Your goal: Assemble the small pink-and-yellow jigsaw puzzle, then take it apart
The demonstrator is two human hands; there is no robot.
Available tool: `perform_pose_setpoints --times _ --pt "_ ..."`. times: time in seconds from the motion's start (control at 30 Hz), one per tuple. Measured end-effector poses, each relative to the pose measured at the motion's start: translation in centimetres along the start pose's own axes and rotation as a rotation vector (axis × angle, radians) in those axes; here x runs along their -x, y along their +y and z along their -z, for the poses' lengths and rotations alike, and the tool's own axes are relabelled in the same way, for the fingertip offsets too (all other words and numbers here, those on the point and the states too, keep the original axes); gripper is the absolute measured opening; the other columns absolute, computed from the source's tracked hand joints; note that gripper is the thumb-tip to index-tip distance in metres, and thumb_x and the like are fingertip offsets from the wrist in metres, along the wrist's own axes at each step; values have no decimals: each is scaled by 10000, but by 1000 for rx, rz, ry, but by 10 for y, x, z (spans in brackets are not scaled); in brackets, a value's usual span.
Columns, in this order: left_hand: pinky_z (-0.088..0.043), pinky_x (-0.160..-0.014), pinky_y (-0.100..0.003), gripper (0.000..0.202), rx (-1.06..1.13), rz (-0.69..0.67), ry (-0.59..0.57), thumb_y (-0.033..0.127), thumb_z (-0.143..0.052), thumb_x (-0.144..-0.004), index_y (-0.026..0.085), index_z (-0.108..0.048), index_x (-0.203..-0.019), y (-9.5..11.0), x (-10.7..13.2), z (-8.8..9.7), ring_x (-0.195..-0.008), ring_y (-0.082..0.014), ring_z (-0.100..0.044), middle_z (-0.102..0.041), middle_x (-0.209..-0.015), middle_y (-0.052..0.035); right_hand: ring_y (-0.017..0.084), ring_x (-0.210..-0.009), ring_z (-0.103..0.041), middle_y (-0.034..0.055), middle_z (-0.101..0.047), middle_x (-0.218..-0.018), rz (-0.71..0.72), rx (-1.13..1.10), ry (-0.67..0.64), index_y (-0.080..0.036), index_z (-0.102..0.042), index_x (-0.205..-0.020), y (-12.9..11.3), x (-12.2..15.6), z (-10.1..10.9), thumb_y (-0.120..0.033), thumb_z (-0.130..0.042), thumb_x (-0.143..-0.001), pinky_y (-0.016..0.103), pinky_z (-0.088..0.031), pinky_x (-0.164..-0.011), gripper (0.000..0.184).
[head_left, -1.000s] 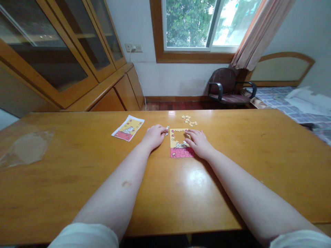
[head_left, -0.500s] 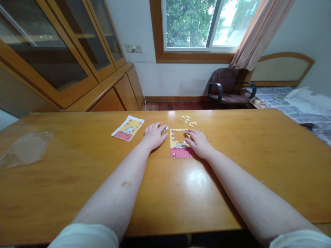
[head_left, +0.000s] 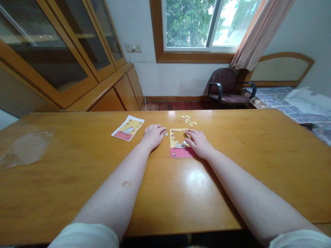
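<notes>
A partly assembled jigsaw puzzle (head_left: 179,152) lies flat on the table, yellow above and pink below, with a gap in its upper middle. My left hand (head_left: 153,135) is just left of it, fingers closed at a few small white-and-red puzzle pieces (head_left: 166,133); their exact grip is partly hidden. My right hand (head_left: 199,142) rests over the puzzle's right edge, fingers stretched out and covering part of that side. Beyond the puzzle, several loose yellow puzzle pieces (head_left: 189,120) lie in a cluster. Left of my left hand is a printed picture sheet (head_left: 128,128) showing the same design.
The wooden table (head_left: 165,193) spans the view. A clear plastic bag (head_left: 27,146) lies on its left side. Past the far edge stand a glass-doored cabinet (head_left: 111,98), an office chair (head_left: 227,88) and a bed (head_left: 278,94).
My left hand's fingers have drawn together, and the white-and-red pieces beside them have shifted slightly nearer to me. My right hand has stayed on the puzzle.
</notes>
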State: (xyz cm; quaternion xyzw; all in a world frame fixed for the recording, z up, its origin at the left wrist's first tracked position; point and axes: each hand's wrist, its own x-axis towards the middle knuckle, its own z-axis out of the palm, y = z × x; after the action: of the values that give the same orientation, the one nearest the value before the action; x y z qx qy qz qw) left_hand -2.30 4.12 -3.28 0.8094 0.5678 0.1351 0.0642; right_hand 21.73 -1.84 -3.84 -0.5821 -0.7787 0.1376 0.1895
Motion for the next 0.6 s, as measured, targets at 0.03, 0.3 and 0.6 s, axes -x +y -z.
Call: perform_pose_setpoints --times 0.03,0.3,0.6 --pt "-388 -992 -417 316 1 0 -5 303 -470 -884 301 -678 -1122 0 0 0 -1114 -256 -521 -650 -1163 -43 257 -1292 -416 101 -505 -1390 4 3 -2 -208 -559 -1265 0 0 0 -443 -355 -962 514 -222 -1112 434" --pt "-358 -1032 -437 391 -13 -51 -6 249 -455 -875 317 -623 -1222 -1 0 -5 -1184 -261 -482 -603 -1265 -42 261 -1285 -420 98 -511 -1384 10 9 -2 -216 -566 -1262 2 -1 -1 -452 -347 -963 504 -245 -1099 439" --pt "-358 -1036 -444 344 -25 -43 8 273 -477 -875 277 -649 -1173 -2 -1 -6 -1189 -273 -483 -600 -1259 -64 253 -1286 -424 99 -512 -1381 5 5 -8 -213 -575 -1245 2 -1 0 -441 -356 -962 501 -244 -1102 424"
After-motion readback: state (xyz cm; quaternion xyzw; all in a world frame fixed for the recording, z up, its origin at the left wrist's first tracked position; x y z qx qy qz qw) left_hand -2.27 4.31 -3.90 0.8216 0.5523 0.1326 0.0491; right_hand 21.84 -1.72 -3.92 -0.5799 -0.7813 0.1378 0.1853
